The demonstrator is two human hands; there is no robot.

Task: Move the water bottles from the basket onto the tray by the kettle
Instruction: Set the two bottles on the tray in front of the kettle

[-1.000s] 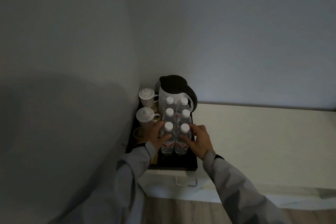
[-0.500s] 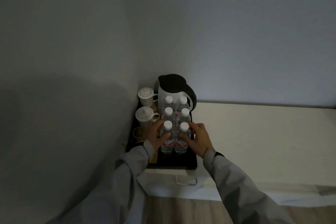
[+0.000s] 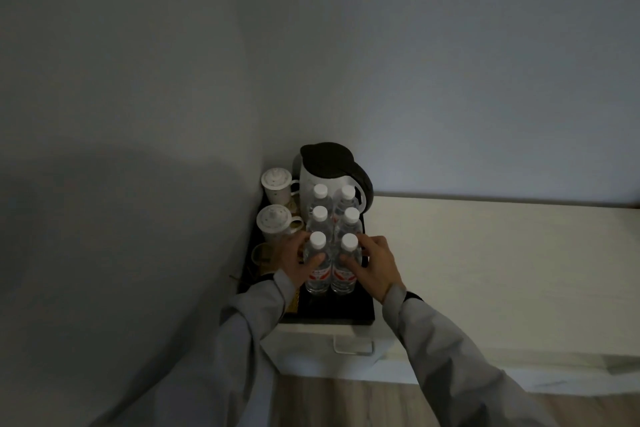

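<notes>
Several clear water bottles with white caps stand in two rows on the black tray (image 3: 349, 314), in front of the white kettle (image 3: 327, 172) with its black lid. My left hand (image 3: 296, 262) is wrapped around the front left bottle (image 3: 317, 276). My right hand (image 3: 372, 263) is wrapped around the front right bottle (image 3: 344, 276). Both front bottles stand upright on the tray, side by side and touching. No basket is in view.
Two white lidded cups (image 3: 275, 224) stand on the tray's left side against the wall. The tray sits at the left end of a pale counter (image 3: 485, 253) in a wall corner. A drawer handle (image 3: 353, 347) is below. Wooden floor shows underneath.
Both hands have closed in a little more around the two front bottles. The bottles themselves have barely moved.
</notes>
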